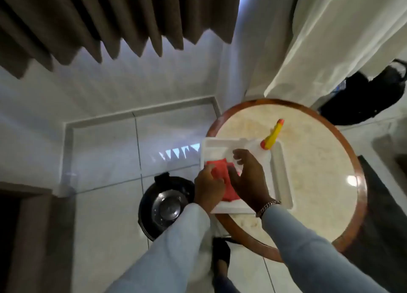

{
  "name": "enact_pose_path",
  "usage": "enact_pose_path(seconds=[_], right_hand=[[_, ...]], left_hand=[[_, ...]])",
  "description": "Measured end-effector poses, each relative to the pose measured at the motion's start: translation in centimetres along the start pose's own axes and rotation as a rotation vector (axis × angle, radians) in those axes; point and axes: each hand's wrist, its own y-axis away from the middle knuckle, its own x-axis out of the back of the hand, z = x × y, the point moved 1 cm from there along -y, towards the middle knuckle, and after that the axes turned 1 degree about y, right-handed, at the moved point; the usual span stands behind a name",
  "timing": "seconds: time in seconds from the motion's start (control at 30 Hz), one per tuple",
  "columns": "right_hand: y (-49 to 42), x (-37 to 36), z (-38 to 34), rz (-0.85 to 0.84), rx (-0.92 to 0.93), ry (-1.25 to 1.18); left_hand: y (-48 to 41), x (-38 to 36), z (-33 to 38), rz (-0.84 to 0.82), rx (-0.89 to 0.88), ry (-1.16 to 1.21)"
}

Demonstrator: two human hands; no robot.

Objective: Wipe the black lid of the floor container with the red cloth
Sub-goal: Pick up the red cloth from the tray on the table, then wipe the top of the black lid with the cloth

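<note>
Cloth: crumpled red cloth point(223, 178) sits in the shallow white rectangular plastic tray point(280, 173) on the round marble-look table with a brown wooden rim point(319, 160).
Left hand: my left hand point(208, 189) is on the cloth's left edge, fingers curled onto the fabric – looks like a pinch, though I can't tell how firm.
Right hand: my right hand point(248, 178) hovers over the cloth's right side, fingers spread and loosely bent, gripping nothing.
Lid: round black lid with a shiny metal centre point(164, 206) is on the floor container, just left of the table – untouched.
Extras: a yellow and red spray nozzle point(272, 136) at the tray's far edge.
</note>
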Motion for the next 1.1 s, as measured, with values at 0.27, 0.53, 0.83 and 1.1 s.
enact_pose_path(seconds=[0.27,0.53,0.83,1.1], right_hand=[[-1.6,-6.3,8.7,-0.162,-0.325,0.009],[-0.6,-5.7,9.4,-0.021,-0.461,-0.398],[3.6,-6.3,-0.6,-0.114,-0.3,-0.851],[8.1,-21.5,-0.9,-0.175,-0.169,-0.74]], left_hand=[[-3.6,-6.4,-3.8,0.038,0.164,-0.104],[-3.3,-5.3,-2.8,0.195,0.128,0.25],[0.7,4.9,-6.2,0.143,0.009,0.632],[-2.8,9.8,-20.8,0.184,-0.05,0.543]])
